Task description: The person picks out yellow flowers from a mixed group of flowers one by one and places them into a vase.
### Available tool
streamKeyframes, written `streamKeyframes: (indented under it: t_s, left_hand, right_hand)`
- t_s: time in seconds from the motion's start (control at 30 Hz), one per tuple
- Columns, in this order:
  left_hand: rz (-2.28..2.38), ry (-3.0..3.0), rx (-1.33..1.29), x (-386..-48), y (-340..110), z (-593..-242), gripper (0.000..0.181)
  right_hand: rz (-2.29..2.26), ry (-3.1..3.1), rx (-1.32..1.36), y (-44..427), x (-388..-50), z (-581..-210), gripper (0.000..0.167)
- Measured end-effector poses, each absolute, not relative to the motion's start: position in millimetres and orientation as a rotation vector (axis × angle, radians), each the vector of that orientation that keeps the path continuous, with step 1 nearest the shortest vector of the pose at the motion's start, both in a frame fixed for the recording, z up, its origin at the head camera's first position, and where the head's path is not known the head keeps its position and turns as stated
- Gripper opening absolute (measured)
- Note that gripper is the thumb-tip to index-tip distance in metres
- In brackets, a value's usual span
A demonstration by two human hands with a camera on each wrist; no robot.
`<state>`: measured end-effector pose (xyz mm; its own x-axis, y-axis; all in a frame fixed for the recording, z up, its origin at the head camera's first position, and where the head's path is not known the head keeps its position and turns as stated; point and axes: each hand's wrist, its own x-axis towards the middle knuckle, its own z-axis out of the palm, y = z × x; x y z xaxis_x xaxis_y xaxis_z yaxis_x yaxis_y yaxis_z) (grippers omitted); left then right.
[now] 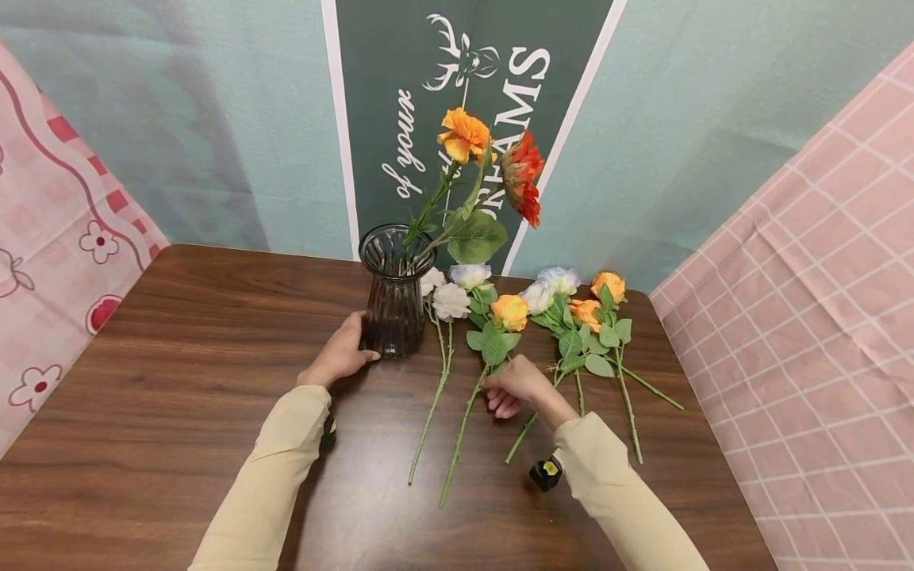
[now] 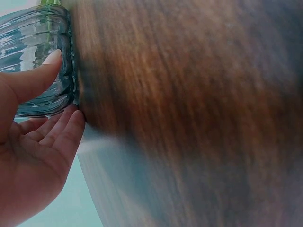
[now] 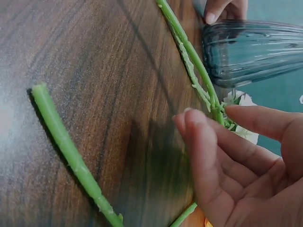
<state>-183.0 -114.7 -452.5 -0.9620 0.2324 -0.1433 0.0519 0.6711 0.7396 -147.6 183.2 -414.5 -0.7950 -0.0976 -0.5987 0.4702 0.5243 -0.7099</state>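
A dark clear glass vase (image 1: 393,321) stands upright near the table's back edge, holding an orange flower (image 1: 466,136) and a red flower (image 1: 524,178). My left hand (image 1: 339,353) grips the vase low down, thumb (image 2: 49,64) on the near side, fingers at its base. Right of the vase, my right hand (image 1: 520,385) pinches the green stem (image 3: 196,59) of an orange rose (image 1: 510,312) between thumb and index finger. That stem casts a separate shadow on the table. Beside it lies a white flower (image 1: 451,301) on a branching stem.
Farther right lie more stems with pale blue flowers (image 1: 557,279) and orange roses (image 1: 608,285). The brown wooden table (image 1: 214,373) ends at a green cloth backdrop (image 1: 214,143). Pink patterned cloth (image 1: 800,317) hangs along both sides.
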Motion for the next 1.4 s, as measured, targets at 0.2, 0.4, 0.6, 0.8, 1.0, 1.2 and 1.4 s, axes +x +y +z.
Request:
streamKeyframes:
  t_s: [0.2, 0.4, 0.6, 0.8, 1.0, 1.2, 1.4]
  left_hand:
    - [1.167, 2.663, 0.223, -184, -115, -452, 0.073]
    - [1.163, 2.681, 0.249, -184, -115, -453, 0.073]
    - [1.167, 2.689, 0.261, -184, -115, -452, 0.073]
    - [1.172, 2.685, 0.251, -184, -114, -452, 0.073]
    - [1.180, 2.682, 0.248, -184, -114, -452, 0.073]
    - [1.183, 2.682, 0.248, -183, -114, -452, 0.072]
    - [1.189, 2.690, 0.256, -183, -114, -453, 0.071]
  right_hand:
    - [-1.353, 2.151, 0.336, 183, -146, -417, 0.024]
    - [-1.472, 2.088, 0.372, 180, -148, -424, 0.026]
    - [-1.551, 2.056, 0.419, 175, -153, -428, 0.021]
    - [-1.642, 1.966, 0.463, 171, -158, -429, 0.022]
    - [-1.681, 1.901, 0.478, 170, -160, -429, 0.020]
    - [-1.713, 1.823, 0.450, 169, -160, -431, 0.019]
    - [-1.792, 1.742, 0.436, 169, -161, -433, 0.025]
